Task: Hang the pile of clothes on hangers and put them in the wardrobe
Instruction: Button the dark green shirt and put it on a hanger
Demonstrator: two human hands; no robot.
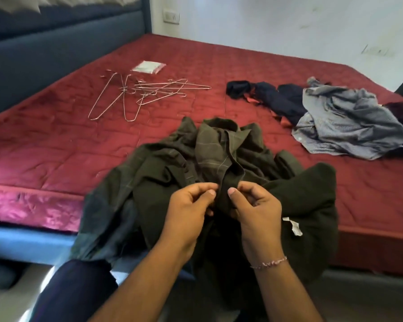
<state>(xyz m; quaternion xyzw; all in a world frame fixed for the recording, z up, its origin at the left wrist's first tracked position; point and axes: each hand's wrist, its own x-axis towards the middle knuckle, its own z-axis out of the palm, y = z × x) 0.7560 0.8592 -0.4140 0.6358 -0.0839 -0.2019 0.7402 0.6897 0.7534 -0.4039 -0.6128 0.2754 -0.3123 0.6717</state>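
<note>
Both hands pinch the front edge of the olive shirt at the bed's near edge; no hanger in it yet

Left hand (191, 205) and right hand (254, 205) sit close together, fingers (233, 191) clamped on the placket of the olive shirt (209, 149), which lies crumpled, half on the red mattress (56, 140), half hanging over its near side. Risks, as judged: most of the cloth hangs off the edge, so a loosened pinch could let it slide to the floor; the wire hangers (135, 94) lie tangled well apart at far left, so lifting one may drag others; collar is bunched, so it could sit crooked on a hanger. Grey shirt (349, 126) and dark garment (275, 98) wait at right. Writing: white tag (293, 226) on the shirt, nothing legible; white packet (148, 66) beyond the hangers, unreadable
</note>
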